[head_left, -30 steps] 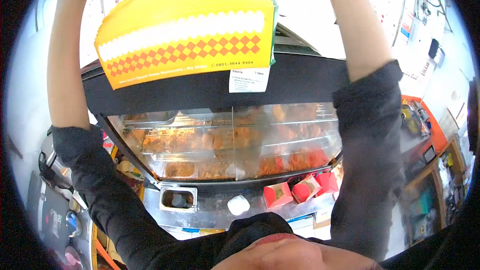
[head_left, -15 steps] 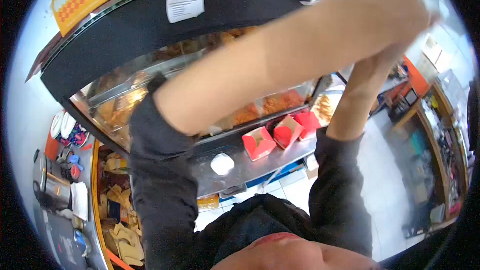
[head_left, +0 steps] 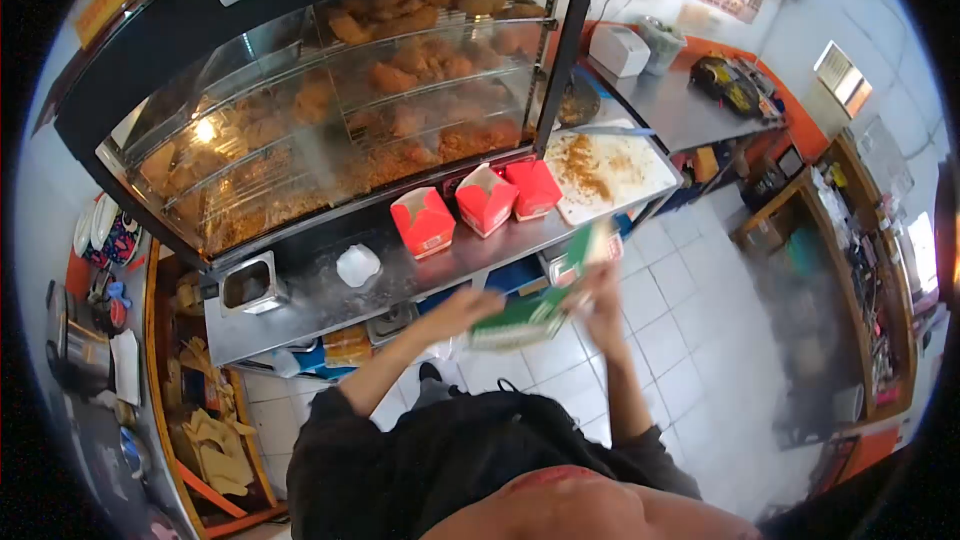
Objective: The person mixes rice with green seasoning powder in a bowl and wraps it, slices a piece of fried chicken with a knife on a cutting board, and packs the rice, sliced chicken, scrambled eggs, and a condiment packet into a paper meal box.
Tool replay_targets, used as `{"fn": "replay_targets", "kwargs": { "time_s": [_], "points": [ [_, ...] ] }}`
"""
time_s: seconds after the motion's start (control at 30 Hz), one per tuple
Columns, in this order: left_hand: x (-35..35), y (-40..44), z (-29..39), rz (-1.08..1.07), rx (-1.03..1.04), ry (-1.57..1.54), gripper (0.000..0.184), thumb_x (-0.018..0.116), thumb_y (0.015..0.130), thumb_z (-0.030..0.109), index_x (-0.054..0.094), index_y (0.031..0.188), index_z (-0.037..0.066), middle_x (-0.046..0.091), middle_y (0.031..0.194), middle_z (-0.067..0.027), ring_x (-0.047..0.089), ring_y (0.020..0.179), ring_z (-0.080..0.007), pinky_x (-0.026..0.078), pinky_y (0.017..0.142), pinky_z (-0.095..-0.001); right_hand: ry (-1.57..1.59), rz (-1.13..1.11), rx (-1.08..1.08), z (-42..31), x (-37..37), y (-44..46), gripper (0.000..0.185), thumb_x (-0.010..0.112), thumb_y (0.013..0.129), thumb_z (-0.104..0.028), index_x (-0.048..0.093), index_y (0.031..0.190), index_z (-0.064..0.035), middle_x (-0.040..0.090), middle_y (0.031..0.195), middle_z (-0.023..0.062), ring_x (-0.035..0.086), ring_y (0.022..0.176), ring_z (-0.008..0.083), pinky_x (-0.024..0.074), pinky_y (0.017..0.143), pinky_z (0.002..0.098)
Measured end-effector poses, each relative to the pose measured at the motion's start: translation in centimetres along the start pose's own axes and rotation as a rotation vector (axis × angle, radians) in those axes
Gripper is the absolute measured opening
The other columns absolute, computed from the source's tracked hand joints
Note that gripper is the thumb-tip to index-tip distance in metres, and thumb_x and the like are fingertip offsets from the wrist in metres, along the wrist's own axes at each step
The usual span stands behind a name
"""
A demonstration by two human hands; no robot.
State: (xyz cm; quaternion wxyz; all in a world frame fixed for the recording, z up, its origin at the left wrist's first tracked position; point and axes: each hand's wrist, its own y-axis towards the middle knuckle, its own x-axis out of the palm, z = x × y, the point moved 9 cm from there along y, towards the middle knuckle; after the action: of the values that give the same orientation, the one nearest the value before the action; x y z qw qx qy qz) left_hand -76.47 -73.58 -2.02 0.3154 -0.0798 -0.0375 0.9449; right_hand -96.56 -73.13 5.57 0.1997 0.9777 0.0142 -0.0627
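Note:
A green-and-white cardboard box (head_left: 530, 318), smeared by motion, is held in front of my body, above the floor and close to the counter edge. My left hand (head_left: 462, 311) is closed on its left end. At the other end, my right hand (head_left: 600, 297) grips it near a raised flap. Three red cartons, one left (head_left: 423, 221), one middle (head_left: 487, 200) and one right (head_left: 533, 189), stand on the steel counter (head_left: 300, 310) beyond my hands. A crumpled white item (head_left: 357, 265) lies left of them.
A glass display case (head_left: 340, 110) with fried chicken on racks stands behind the counter. A steel container (head_left: 252, 283) is at the counter's left, and a white board (head_left: 610, 175) with crumbs lies at its right. Wooden shelving (head_left: 885, 310) stands far right.
Both my arms were raised high across the view to the upper right. They have come down, and the green-and-white box is now in my hands. The view has turned right.

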Motion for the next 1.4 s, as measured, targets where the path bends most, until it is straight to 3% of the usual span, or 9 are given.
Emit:
{"fn": "replay_targets", "kwargs": {
  "time_s": [0.1, 0.23, 0.43, 0.73, 0.97, 1.07, 1.27, 1.33, 1.4],
  "points": [
    [7.6, -6.1, -8.5, -0.044, -0.194, -0.056, 0.038, 0.053, 0.095, 0.029, 0.06, 0.115, -0.003, 0.065, 0.098, -0.0028, 0.057, 0.091, -0.0098, 0.047, 0.081, -0.0274, -0.365, -0.6, -0.139, 0.7, 5.9, -7.5, 0.023, 0.082, 0.065, -0.019, 0.07, 0.084, -0.0127, 0.044, 0.09, 0.008, 0.045, 0.087, 0.0238, 0.0378, 0.076, 0.0341],
    [13.0, -10.1, -9.1, 0.18, -0.288, -0.269, 0.034, 0.05, 0.097, 0.029, 0.064, 0.103, -0.001, 0.059, 0.078, 0.0033, 0.051, 0.074, -0.0031, 0.043, 0.062, -0.0206, -0.49, -0.357, -0.023, 1.9, 2.2, -10.1, 0.02, 0.077, 0.071, -0.016, 0.068, 0.087, -0.0096, 0.045, 0.087, 0.0098, 0.047, 0.083, 0.0269, 0.0418, 0.071, 0.0344],
    [18.8, -11.4, -9.9, 0.367, -0.125, -0.29, 0.024, 0.058, 0.092, 0.025, 0.064, 0.1, 0.004, 0.059, 0.074, 0.002, 0.051, 0.07, -0.0052, 0.042, 0.061, -0.0226, -0.175, -1.038, 0.071, 2.7, 4.3, -14.8, 0.018, 0.072, 0.076, -0.008, 0.064, 0.092, -0.0058, 0.048, 0.09, 0.0091, 0.053, 0.08, 0.0235, 0.0452, 0.07, 0.0325],
    [19.3, -7.0, 4.4, 0.469, 0.203, 0.945, 0.028, 0.07, 0.078, 0.026, 0.067, 0.103, 0.014, 0.067, 0.102, -0.0043, 0.061, 0.096, -0.0205, 0.038, 0.09, -0.0383, 0.14, -0.264, 0.389, 7.7, -1.7, -13.5, 0.051, 0.064, 0.084, -0.008, 0.034, 0.125, -0.0062, 0.049, 0.11, 0.009, 0.052, 0.105, 0.0198, 0.0482, 0.082, 0.033],
    [6.4, -14.2, 2.7, 1.175, -0.037, 0.613, 0.067, 0.065, 0.083, 0.033, 0.038, 0.141, 0.013, 0.031, 0.146, -0.0154, 0.033, 0.134, -0.0254, 0.025, 0.106, -0.0416, 0.504, -0.44, 0.729, 8.9, -4.1, -12.4, 0.047, 0.06, 0.083, -0.01, 0.044, 0.126, 0.0025, 0.055, 0.115, 0.0132, 0.058, 0.099, 0.0207, 0.0494, 0.08, 0.0315],
    [10.4, -13.3, -6.5, 0.507, -0.352, -0.58, 0.072, 0.062, 0.086, 0.033, 0.027, 0.145, 0.012, 0.024, 0.15, -0.0101, 0.03, 0.135, -0.0202, 0.028, 0.106, -0.0371, 0.471, -0.466, 0.807, 8.7, -2.7, -11.1, 0.041, 0.063, 0.082, -0.01, 0.05, 0.119, 0.003, 0.059, 0.105, 0.0112, 0.057, 0.091, 0.0164, 0.0458, 0.078, 0.0281],
    [10.9, -12.9, -4.8, 0.577, -0.141, -0.84, 0.066, 0.056, 0.09, 0.035, 0.03, 0.141, 0.003, 0.052, 0.127, -0.0094, 0.052, 0.115, -0.0163, 0.041, 0.097, -0.0312, 0.074, -0.392, 0.623, 8.5, -0.1, -7.9, 0.047, 0.067, 0.081, -0.018, 0.048, 0.119, 0.0031, 0.053, 0.109, 0.0112, 0.051, 0.101, 0.0186, 0.0429, 0.085, 0.0319],
    [9.9, -13.4, -5.7, 0.628, -0.142, -0.973, 0.062, 0.059, 0.089, 0.033, 0.035, 0.137, 0.002, 0.055, 0.121, -0.0087, 0.057, 0.104, -0.0134, 0.046, 0.089, -0.0284, -0.231, 0.359, -0.285, -1.9, -2.5, -6.4, 0.048, 0.072, 0.077, -0.017, 0.052, 0.116, 0.0012, 0.05, 0.11, 0.0091, 0.044, 0.106, 0.0215, 0.0353, 0.092, 0.034],
    [8.2, -14.2, -5.9, 0.74, -0.133, -0.692, 0.06, 0.063, 0.088, 0.028, 0.037, 0.135, 0.002, 0.057, 0.116, -0.0082, 0.057, 0.102, -0.012, 0.048, 0.083, -0.0282, -0.225, 0.376, -0.483, -4.6, -0.1, -6.7, 0.046, 0.077, 0.07, -0.017, 0.06, 0.112, -0.0074, 0.047, 0.111, 0.0085, 0.039, 0.111, 0.0238, 0.0295, 0.097, 0.0357]
  ]
}}
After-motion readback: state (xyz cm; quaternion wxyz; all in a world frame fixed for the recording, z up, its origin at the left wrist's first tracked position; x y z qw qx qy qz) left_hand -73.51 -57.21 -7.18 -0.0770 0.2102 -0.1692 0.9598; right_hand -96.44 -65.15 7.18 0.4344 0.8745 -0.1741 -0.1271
